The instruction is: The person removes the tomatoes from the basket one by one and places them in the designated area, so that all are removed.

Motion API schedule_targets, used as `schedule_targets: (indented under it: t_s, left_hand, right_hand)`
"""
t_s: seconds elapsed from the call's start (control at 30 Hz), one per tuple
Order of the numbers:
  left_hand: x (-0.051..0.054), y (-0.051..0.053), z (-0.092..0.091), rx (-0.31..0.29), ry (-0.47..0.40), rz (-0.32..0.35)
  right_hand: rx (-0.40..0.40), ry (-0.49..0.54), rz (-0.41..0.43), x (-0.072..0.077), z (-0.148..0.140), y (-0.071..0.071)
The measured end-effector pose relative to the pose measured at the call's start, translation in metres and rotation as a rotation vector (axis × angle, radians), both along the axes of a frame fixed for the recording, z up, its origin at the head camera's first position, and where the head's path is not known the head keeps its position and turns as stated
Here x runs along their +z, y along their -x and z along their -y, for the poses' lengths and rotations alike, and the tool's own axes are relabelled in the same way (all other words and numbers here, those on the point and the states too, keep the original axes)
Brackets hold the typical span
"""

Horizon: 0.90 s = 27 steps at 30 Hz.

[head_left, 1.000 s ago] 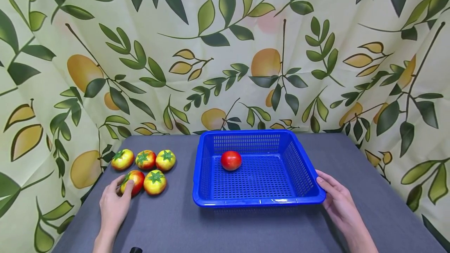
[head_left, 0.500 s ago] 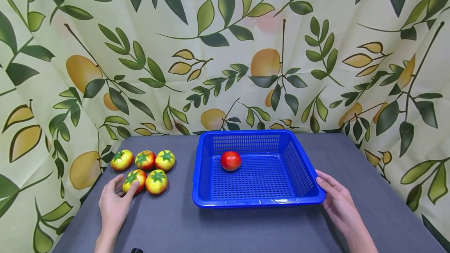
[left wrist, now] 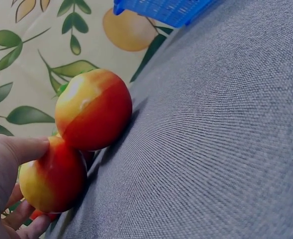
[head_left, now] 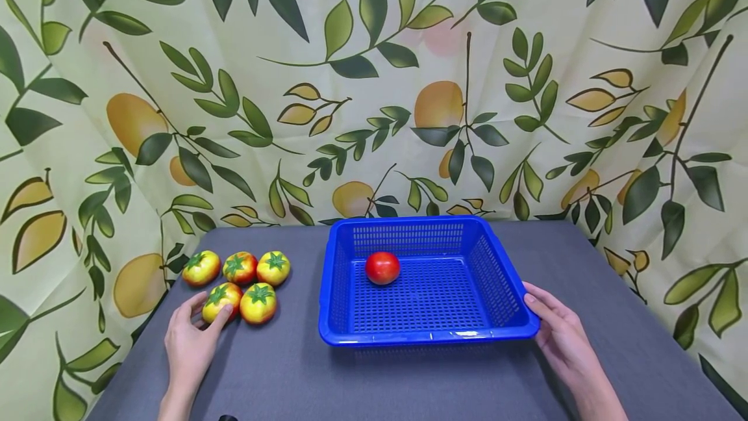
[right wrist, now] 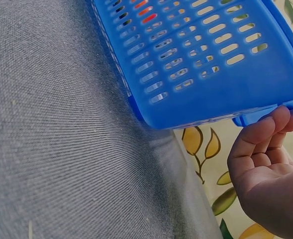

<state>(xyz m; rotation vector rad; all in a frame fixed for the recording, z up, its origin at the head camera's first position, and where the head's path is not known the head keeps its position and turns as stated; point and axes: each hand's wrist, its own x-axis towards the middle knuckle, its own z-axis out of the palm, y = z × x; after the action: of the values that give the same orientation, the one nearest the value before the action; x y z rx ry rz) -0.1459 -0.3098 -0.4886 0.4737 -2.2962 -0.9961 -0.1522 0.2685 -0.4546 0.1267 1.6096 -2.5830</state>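
Observation:
My left hand [head_left: 191, 346] is around a red-and-yellow tomato [head_left: 217, 309] with a green star-shaped top. In the left wrist view, its thumb lies on one side of this tomato [left wrist: 54, 177] and the fingertips on the other. The held tomato touches a neighbouring tomato [head_left: 258, 304]. Behind them sit three more tomatoes, the middle one [head_left: 241, 268] redder. My right hand [head_left: 563, 336] pinches the right front corner rim of a blue plastic basket [head_left: 429, 338], fingers curled beneath as the right wrist view shows. Inside the basket lies one red tomato [head_left: 382, 268].
A grey cloth [head_left: 280, 375] covers the table. Leaf-and-fruit patterned fabric [head_left: 374, 83] hangs at the back and both sides. A small black object [head_left: 228, 418] shows at the near edge, mostly cut off.
The tomato in my left hand has turned so its green top faces up, and has shifted slightly right against its neighbour. The right hand and basket stay in place.

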Motion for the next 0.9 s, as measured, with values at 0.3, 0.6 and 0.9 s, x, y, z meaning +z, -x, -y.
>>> schedule_targets:
  t_s: [0.3, 0.6, 0.9]
  left_hand:
    - [-0.0002, -0.0008, -0.0006, 0.004, 0.0, -0.001]
    - [0.0011, -0.0014, -0.0007, 0.01, -0.004, 0.004]
    - [0.0008, -0.0009, -0.0008, 0.002, -0.025, -0.012]
  right_hand:
    - [-0.004, -0.008, 0.011, 0.0016, 0.0011, 0.0]
    - [-0.007, -0.019, 0.025, 0.0012, 0.0008, -0.0002]
    - [-0.011, -0.036, 0.029, 0.0014, 0.0014, -0.0016]
